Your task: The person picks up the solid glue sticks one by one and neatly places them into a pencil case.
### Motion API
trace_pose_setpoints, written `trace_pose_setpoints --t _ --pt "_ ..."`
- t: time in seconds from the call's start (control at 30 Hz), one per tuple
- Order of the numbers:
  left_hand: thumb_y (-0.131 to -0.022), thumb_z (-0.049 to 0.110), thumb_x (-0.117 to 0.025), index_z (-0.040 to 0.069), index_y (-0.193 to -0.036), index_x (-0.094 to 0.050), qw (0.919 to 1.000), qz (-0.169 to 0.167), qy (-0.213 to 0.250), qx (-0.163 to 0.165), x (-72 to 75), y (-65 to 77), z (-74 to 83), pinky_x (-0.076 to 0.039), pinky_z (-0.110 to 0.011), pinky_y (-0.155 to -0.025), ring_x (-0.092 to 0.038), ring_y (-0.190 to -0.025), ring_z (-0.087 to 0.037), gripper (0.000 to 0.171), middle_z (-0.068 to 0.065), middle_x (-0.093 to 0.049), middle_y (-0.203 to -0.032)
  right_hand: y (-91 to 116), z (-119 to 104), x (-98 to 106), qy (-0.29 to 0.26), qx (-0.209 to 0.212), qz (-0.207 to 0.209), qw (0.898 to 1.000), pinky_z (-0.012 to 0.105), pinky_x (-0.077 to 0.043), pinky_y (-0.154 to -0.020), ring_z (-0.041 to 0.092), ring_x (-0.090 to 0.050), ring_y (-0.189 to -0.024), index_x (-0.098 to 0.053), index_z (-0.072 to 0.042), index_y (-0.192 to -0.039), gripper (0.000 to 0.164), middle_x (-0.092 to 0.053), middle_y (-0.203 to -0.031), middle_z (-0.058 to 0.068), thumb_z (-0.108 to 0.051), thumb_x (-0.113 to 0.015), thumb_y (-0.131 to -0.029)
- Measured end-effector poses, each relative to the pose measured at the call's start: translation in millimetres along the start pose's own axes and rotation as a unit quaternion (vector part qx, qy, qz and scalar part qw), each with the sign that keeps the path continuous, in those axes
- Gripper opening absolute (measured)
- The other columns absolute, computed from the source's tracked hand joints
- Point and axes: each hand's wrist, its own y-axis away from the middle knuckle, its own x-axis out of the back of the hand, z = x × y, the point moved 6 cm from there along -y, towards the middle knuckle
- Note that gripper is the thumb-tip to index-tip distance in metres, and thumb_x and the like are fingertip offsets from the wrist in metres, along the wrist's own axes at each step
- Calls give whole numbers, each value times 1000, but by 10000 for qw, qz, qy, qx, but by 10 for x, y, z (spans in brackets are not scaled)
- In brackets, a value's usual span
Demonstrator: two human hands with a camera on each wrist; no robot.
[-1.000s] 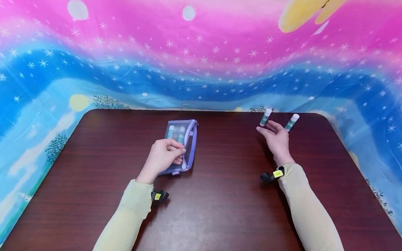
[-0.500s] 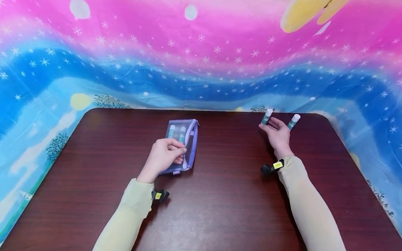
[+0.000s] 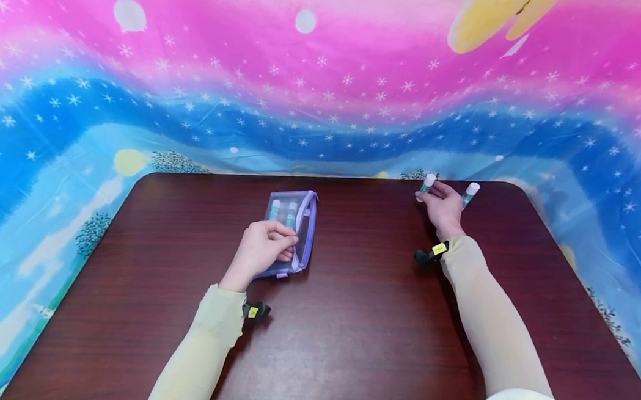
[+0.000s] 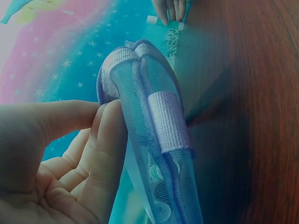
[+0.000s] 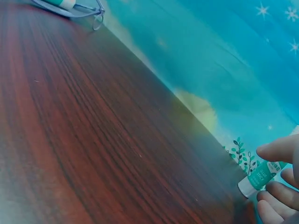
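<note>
On the left of the table, my left hand (image 3: 262, 248) pinches the opening edge of a purple mesh zip pouch (image 3: 308, 242) between thumb and fingers. Through its clear side two glue sticks (image 3: 291, 213) show, with white caps and green labels. In the left wrist view the pouch (image 4: 167, 122) is seen end-on beside the thumb. At the far right, my right hand (image 3: 443, 209) holds an upright glue stick (image 3: 427, 184), thumb across its front and fingers behind. The right wrist view shows its green label (image 5: 262, 176). Another glue stick (image 3: 471, 192) stands just right of that hand, its lower part hidden.
The dark red wooden table (image 3: 346, 324) has rounded far corners. A pink and blue patterned cloth (image 3: 327, 90) hangs right behind its far edge, close to the two standing glue sticks.
My right hand has moved slightly forward, and its thumb has come across the front of the left-hand standing glue stick. The left hand and pouch have stayed put.
</note>
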Motion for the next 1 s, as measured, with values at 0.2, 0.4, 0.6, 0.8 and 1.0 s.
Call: trace_pose_setpoints --t 0.2,0.4,0.6,0.8,1.0 --pt "-91 6 -77 0 -96 -75 10000 4 -4 -9 5 4 13 -63 -34 -61 -72 -63 -24 8 -11 -74 -79 -68 -11 0 -38 -93 -56 9999 33 -46 -106 26 -55 -130 -52 -5 -148 58 -58 -143 16 -14 -74 -95" --pt "-91 5 -77 0 -96 -75 10000 31 22 -8 6 3 18 -63 -34 -60 -71 -63 -23 7 -11 -74 -78 -95 -15 12 203 -214 -174 9994 35 -46 -107 26 -57 -128 -53 -7 -148 57 -59 -141 15 -17 -74 -96" --pt "-91 3 -75 -4 -96 -74 9998 9 120 -132 -2 -1 28 -62 -32 -59 -70 -61 -20 8 -13 -73 -77 -100 -15 12 427 -134 -72 9990 32 -50 -100 24 -62 -118 -59 -5 -143 53 -62 -136 17 -16 -75 -94" --pt "-91 3 -75 -4 -96 -75 9998 3 150 -119 -4 3 25 -62 -32 -59 -70 -61 -20 8 -13 -73 -77 -105 10 11 498 -45 -28 9987 28 -52 -93 17 -65 -107 -61 -4 -139 49 -64 -133 18 -12 -76 -93" --pt "-91 4 -75 -3 -96 -75 9999 10 119 -110 1 -3 22 -62 -32 -59 -70 -60 -20 8 -12 -73 -76 -75 9 12 594 47 -58 9982 27 -53 -91 17 -65 -106 -62 -3 -139 46 -65 -131 18 -8 -73 -94"
